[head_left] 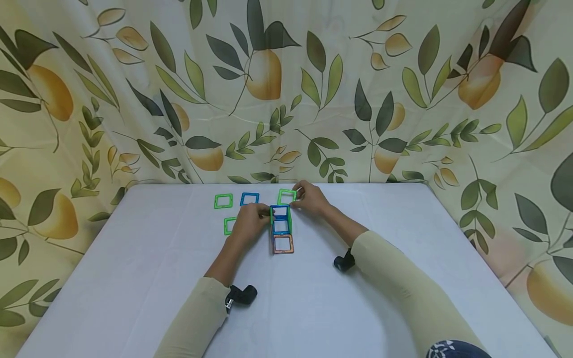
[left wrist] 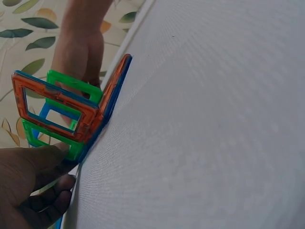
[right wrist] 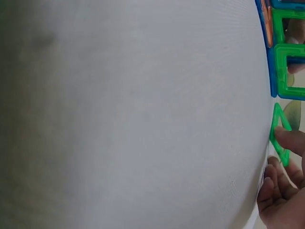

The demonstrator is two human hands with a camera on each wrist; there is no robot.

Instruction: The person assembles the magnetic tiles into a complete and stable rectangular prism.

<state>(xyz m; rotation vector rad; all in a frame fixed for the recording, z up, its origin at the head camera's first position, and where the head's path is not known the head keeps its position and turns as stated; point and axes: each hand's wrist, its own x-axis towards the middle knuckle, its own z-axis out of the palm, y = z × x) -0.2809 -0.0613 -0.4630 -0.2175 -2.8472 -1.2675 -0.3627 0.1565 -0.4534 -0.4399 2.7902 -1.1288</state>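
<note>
An open-framed block of magnetic tiles stands near the table's far edge, with blue tiles (head_left: 281,233), green sides (left wrist: 51,132) and an orange tile (head_left: 283,252) at its near end. My left hand (head_left: 247,223) holds this block from the left, thumb (left wrist: 56,149) against a green side tile. On the other side, my right hand (head_left: 311,200) pinches a loose green square tile (head_left: 287,190) between thumb and fingers. That tile is tilted just behind the block in the right wrist view, close over the white cloth.
Left of the block lie a green tile (head_left: 223,195), a blue tile (head_left: 249,194) and another green tile (head_left: 226,226), partly covered by my left hand. A white cloth (head_left: 380,308) covers the table. Behind it hangs a leaf-and-fruit patterned curtain (head_left: 331,129).
</note>
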